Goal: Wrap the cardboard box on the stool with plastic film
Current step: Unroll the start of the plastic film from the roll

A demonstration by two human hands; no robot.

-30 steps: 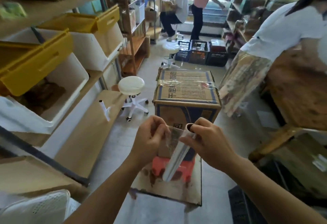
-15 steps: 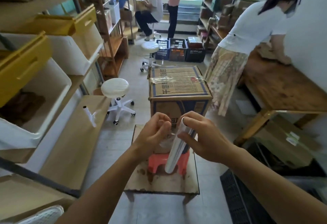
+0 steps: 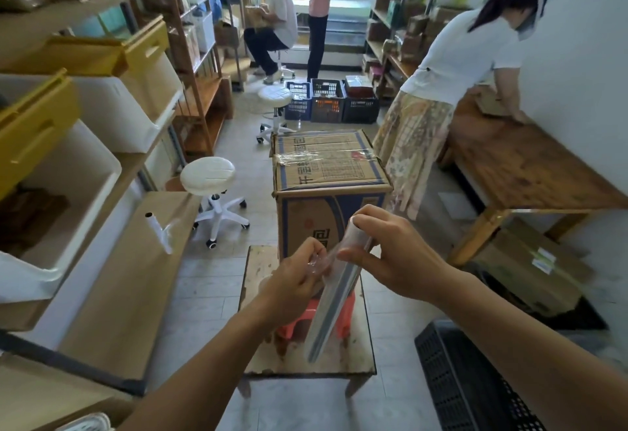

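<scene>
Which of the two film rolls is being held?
The roll over the low table, gripped by the right hand, left hand pinching its film end. The other roll lies untouched on the left shelf.

A worn low wooden table [image 3: 360, 345] carries a red plastic stool [image 3: 292, 323] mid-top; the cardboard box [image 3: 326, 172] rises over its far edge.

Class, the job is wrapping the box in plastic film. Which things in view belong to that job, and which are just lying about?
In the job: cardboard box, red stool under it, film roll gripped by the right hand, film end pinched by the left hand.

Lying about: white swivel stool, spare roll on the shelf, floor crates, yellow-lidded bins.
</scene>
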